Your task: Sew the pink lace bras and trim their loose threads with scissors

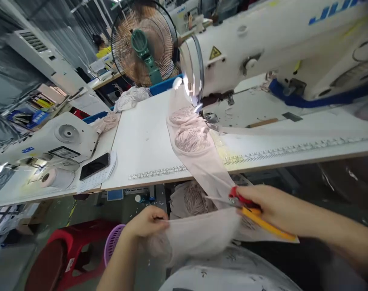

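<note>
My left hand (148,221) is closed, its thumb and fingers pinching the edge of a pale pink fabric piece (202,232) stretched over my lap. My right hand (271,206) grips scissors (241,197) with red and orange on the handles; their blades point left, close to the fabric. A pale pink bra (192,139) with lace cups lies on the table below the sewing machine's needle area. From there its band hangs over the front edge towards the scissors. More lace fabric (197,198) hangs below the table edge. Motion blurs the piece between my hands.
The sewing machine (220,60) stands over the white table (138,137), which has a ruler strip along its front. Left are a second machine (65,135), a phone (95,166) on paper and a thread cone (56,178). A fan (144,42) stands behind; a red stool (77,246) below.
</note>
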The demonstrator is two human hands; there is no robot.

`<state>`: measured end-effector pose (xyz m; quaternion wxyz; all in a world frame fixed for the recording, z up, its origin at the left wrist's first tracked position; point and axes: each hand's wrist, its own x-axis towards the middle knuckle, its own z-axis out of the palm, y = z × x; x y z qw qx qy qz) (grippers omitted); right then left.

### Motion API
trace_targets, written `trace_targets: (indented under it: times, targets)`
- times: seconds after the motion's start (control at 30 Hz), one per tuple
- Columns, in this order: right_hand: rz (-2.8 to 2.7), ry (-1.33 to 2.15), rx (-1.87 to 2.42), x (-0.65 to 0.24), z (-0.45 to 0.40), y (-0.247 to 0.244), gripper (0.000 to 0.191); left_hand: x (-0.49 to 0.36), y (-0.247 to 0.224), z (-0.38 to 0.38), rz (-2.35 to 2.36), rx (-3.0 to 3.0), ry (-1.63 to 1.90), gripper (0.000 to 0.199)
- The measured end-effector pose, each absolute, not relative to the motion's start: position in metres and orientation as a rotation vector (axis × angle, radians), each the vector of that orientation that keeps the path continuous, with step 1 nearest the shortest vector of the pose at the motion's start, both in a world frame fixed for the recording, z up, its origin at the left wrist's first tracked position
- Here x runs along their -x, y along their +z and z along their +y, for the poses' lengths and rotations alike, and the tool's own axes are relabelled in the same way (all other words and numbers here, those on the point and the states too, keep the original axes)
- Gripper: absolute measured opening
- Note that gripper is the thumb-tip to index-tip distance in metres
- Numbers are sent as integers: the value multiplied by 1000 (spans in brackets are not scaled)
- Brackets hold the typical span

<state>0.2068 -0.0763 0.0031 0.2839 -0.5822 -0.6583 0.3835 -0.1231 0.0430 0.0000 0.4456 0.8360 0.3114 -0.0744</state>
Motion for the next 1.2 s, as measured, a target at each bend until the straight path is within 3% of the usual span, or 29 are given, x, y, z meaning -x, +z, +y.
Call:
trace_targets:
  times: [0.17, 0.4, 0.8, 1.2]
  targets:
    - [-1826, 1299, 1522, -201, -58, 8, 23, 84, -10, 38, 779, -2332, -173, 27]
    - [-1822, 1459, 1443, -199, -55, 19, 13, 10, -9, 6, 459, -2211, 306, 15]
    - [-1697, 1713, 1463, -211, -47, 27, 17, 0, -7, 4, 584, -1598, 159, 28]
    - [-1770, 1649, 1399, -211, -43, 24, 12, -1, -11, 7, 729, -1318, 168, 37]
